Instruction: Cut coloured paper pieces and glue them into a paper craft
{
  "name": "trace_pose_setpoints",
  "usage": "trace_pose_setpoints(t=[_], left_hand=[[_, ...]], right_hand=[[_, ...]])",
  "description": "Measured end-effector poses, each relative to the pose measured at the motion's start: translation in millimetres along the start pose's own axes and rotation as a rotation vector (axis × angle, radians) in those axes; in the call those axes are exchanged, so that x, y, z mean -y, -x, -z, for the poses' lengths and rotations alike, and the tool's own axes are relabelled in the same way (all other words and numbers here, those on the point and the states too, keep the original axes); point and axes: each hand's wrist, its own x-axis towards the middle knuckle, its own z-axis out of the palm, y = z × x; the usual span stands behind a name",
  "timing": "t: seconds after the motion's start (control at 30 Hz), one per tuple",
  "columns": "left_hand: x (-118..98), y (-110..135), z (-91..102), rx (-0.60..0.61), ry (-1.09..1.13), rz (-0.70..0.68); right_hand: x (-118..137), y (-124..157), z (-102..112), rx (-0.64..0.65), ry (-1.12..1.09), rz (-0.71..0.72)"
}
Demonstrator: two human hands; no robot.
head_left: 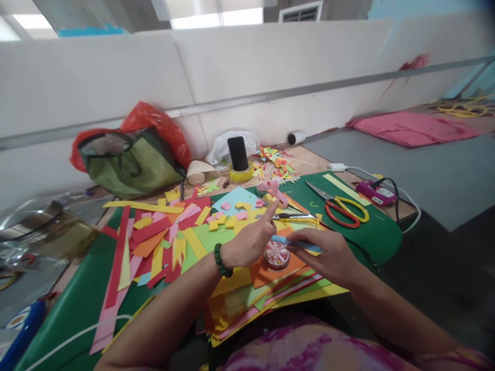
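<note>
My right hand (pixel 328 252) pinches a folded light-blue paper strip (pixel 311 247) between thumb and fingers. The strip's far end reaches my left hand (pixel 253 237), whose index finger points up while the other fingers curl in at the strip, partly hidden. A green bead bracelet (pixel 223 260) circles the left wrist. Just below the strip sits a round clear-topped container (pixel 276 254) with red and white bits, on an orange sheet (pixel 257 271) atop a stack of coloured paper. Beyond my hands lie a yellow box cutter (pixel 296 217) and a pink glue gun (pixel 273 190).
Scissors (pixel 344 208) with red and yellow handles lie to the right, near a purple corded device (pixel 377 192). Cut paper strips (pixel 154 232) cover the left side. A phone (pixel 237 153) stands in a tape roll (pixel 241 173), beside a green bag (pixel 133 165).
</note>
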Motion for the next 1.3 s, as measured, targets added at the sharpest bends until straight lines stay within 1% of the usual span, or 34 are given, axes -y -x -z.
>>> trace_pose_setpoints(t=[0.07,0.13,0.23,0.37,0.47,0.6,0.67,0.7,0.77,0.83,0.9,1.0,1.1,1.2,1.23,1.3], left_hand=[[-1,1,-3.5,-0.051,-0.069,-0.018],[-2,2,-8.5,-0.121,-0.171,-0.06],[-3,4,-17.0,-0.214,-0.328,-0.107],[-2,8,-25.7,-0.256,-0.4,-0.118],[-1,11,-29.8,-0.293,-0.426,-0.102],[-5,9,-30.4,-0.312,-0.436,-0.087],[-10,4,-26.7,-0.295,-0.36,-0.085],[-14,0,-23.9,-0.288,-0.283,-0.078],[-20,-7,-17.7,-0.26,-0.047,-0.036],[-25,-14,-13.6,-0.224,0.212,0.036],[-27,-17,-14.6,-0.211,0.369,0.092],[-31,-17,-25.8,-0.249,0.465,0.137],[-37,-14,-40.5,-0.312,0.475,0.158],[-41,-12,-51.2,-0.414,0.381,0.143],[-42,-12,-53.8,-0.435,0.379,0.131],[-43,-12,-58.1,-0.445,0.449,0.103]], right_hand=[[-1,0,0,0.047,-0.012,-0.112],[-1,-1,-2,0.118,-0.069,-0.21],[0,-1,-8,0.191,-0.203,-0.288],[2,2,-17,0.232,-0.412,-0.38],[6,5,-23,0.216,-0.511,-0.407],[8,10,-27,0.119,-0.5,-0.386],[6,12,-24,0.094,-0.484,-0.39],[4,13,-22,0.078,-0.487,-0.395],[2,15,-17,0.05,-0.524,-0.404],[1,17,-12,0.03,-0.587,-0.421],[2,21,-9,0.029,-0.628,-0.433],[4,27,-6,0.019,-0.605,-0.413],[4,33,-3,-0.013,-0.519,-0.358],[3,39,0,-0.046,-0.388,-0.294],[2,40,1,-0.058,-0.345,-0.273],[0,43,1,-0.101,-0.272,-0.22]])
